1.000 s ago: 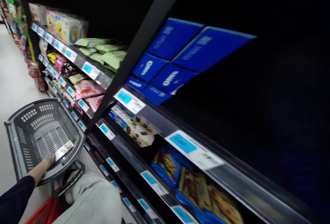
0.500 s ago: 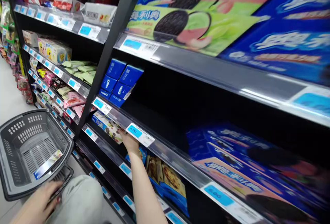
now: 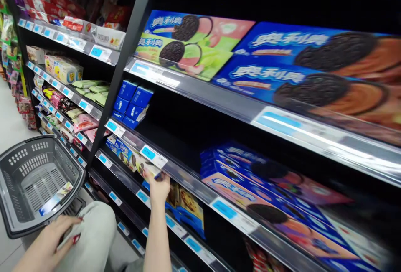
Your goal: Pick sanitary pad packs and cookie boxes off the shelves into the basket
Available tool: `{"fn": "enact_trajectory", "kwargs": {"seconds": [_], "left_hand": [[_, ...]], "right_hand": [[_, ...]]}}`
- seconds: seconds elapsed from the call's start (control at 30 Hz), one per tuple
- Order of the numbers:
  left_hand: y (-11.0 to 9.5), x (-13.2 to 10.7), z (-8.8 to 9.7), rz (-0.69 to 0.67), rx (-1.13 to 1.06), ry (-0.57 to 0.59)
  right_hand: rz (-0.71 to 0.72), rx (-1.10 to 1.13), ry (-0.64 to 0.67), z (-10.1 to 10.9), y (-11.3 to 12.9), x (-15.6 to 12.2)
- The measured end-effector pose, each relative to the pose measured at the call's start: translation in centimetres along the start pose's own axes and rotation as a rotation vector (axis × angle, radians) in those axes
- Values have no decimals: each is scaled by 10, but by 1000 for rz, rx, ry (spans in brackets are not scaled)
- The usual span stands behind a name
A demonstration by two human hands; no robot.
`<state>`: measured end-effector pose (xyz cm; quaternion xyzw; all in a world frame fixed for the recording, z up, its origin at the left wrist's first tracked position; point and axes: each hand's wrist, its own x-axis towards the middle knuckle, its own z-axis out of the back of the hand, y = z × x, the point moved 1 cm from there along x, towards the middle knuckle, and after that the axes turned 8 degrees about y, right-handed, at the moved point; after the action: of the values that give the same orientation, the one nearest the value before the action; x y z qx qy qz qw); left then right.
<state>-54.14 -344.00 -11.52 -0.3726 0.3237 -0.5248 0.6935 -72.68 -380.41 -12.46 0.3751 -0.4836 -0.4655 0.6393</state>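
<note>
My right hand [image 3: 159, 186] reaches up to a lower shelf and pinches the end of a white and blue cookie box [image 3: 133, 161] lying under the shelf's price rail. My left hand [image 3: 53, 240] rests on my knee in light trousers [image 3: 94, 238], fingers spread, beside the rim of a grey shopping basket [image 3: 12, 197]. A flat cookie box [image 3: 54, 199] lies in the basket.
Black shelving [image 3: 131, 34] runs along my right, with blue price tags [image 3: 153, 157] on its rails. Small blue cookie boxes [image 3: 131, 102] are stacked on the middle shelf. Large blue cookie boxes [image 3: 250, 180] lie further right, and more [image 3: 300, 71] above. The aisle floor [image 3: 9, 125] lies to the left.
My left hand left the box in the basket and came back onto my knee. My right hand came up to the lower shelf and closed on a cookie box. My view tilted upward.
</note>
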Motion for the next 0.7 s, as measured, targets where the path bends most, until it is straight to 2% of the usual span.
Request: {"fn": "enact_trajectory", "kwargs": {"seconds": [0.07, 0.13, 0.23, 0.3, 0.43, 0.53, 0.7], "left_hand": [[-23, 22, 15, 92, -151, -53], [-47, 44, 27, 105, -331, -54], [-77, 61, 39, 15, -462, 9], [-91, 61, 42, -84, -481, 84], [-94, 49, 43, -156, -445, 187], [-85, 46, 41, -196, -394, 175], [-79, 48, 39, -384, -434, 155]], "right_hand": [[-59, 133, -1, 26, -3, -50], [-105, 246, 35, 51, -2, -101], [-161, 465, 152, 82, 10, -166], [-154, 568, 214, 97, 24, -194], [-52, 602, 229, 113, 56, -219], [30, 556, 193, 117, 73, -225], [122, 451, 169, 121, 89, -228]]}}
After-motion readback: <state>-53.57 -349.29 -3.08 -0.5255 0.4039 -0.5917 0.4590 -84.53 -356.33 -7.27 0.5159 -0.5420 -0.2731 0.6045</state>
